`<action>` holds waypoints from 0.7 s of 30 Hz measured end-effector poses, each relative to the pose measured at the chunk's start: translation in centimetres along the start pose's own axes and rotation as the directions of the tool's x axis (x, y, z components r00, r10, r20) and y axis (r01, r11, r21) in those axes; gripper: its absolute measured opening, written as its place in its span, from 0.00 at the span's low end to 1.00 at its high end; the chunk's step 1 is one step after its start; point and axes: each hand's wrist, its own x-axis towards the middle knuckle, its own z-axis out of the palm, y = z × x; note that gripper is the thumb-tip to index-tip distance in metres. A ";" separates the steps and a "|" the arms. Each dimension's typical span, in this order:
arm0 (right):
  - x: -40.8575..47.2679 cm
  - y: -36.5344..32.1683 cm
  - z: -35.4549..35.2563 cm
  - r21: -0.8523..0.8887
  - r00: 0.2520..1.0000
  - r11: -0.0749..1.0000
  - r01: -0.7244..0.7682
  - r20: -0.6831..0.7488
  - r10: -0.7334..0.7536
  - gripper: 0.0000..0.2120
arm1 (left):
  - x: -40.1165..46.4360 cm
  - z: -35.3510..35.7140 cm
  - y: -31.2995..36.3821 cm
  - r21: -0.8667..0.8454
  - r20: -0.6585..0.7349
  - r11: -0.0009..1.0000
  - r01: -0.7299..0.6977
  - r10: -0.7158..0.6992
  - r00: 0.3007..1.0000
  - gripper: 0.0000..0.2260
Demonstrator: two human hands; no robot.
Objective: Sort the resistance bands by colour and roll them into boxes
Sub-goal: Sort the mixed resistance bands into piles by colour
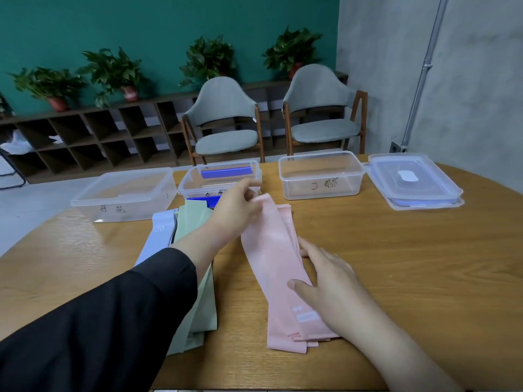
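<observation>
- Pinching the far end of the pink bands (271, 267), the left hand (236, 210) is lifting it slightly off the wooden table (410, 264); the right hand (329, 281) is resting flat, fingers straight, on their middle.
- Showing "20", a lilac band (158, 230) is lying beside green bands (198, 219).
- Standing behind are three clear boxes: left box (124, 193), middle box (219, 179) holding a blue band (226, 172), right box (321, 175); their handwritten labels are illegible.

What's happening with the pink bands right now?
Left hand pinches pink bands' far end. Right hand presses them flat. Nothing in the way.
</observation>
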 end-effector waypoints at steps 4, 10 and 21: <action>0.4 -0.2 -0.8 0.342 0.990 0.930 -0.133 0.008 0.138 0.41 | -1.7 -1.7 4.4 -0.349 -0.026 0.928 -0.127 0.125 0.992 0.16; -0.5 -0.8 -3.7 0.689 0.965 0.713 -0.134 -0.074 0.253 0.10 | -3.0 -2.1 11.8 -0.726 -0.005 0.668 -0.163 0.233 0.973 0.13; -1.7 3.7 -7.6 0.050 0.947 0.954 -0.296 -0.117 0.300 0.31 | 1.5 3.7 11.7 -0.062 0.134 0.981 -0.183 0.190 0.973 0.18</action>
